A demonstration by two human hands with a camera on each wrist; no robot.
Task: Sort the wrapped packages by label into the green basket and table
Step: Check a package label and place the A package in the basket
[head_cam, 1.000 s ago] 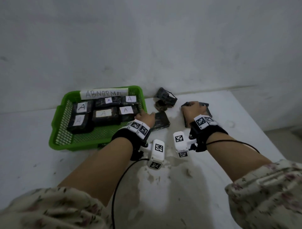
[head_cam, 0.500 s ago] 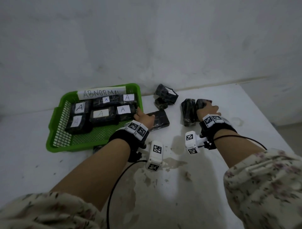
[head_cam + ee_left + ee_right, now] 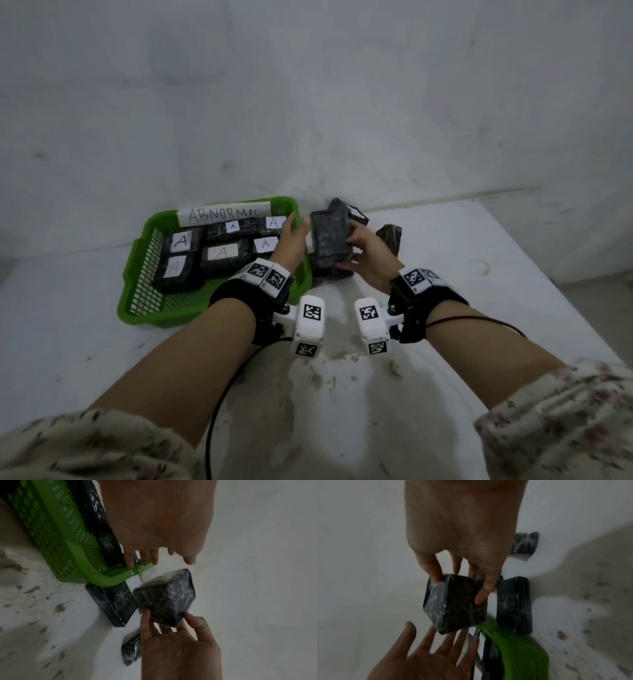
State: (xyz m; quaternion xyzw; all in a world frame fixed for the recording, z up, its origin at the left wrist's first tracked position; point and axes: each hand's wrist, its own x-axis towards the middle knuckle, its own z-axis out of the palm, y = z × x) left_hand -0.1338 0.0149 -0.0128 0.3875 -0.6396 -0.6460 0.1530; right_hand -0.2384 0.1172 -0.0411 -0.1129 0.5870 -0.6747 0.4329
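Observation:
My right hand (image 3: 352, 248) grips a dark wrapped package (image 3: 329, 240) by its near end and holds it upright above the table, no label showing on its near face. In the right wrist view the fingers (image 3: 436, 573) and thumb pinch that package (image 3: 453, 604). My left hand (image 3: 294, 224) hovers open beside it, fingers spread over the right rim of the green basket (image 3: 137, 274). The left wrist view shows the straight fingers (image 3: 130, 559) apart from the held package (image 3: 164, 599). Several packages with white "A" labels (image 3: 222, 253) lie in the basket.
A flat dark package (image 3: 113, 601) lies on the white table (image 3: 445, 274) against the basket's right side, under the held one. Two more dark packages (image 3: 390, 234) sit behind near the wall. The basket's back rim carries an "ABNORMAL" sign (image 3: 224, 214).
My right hand has lifted a package from the pile on the right and carried it left. The left hand has left the flat package on the table and risen, opening beside the held one.

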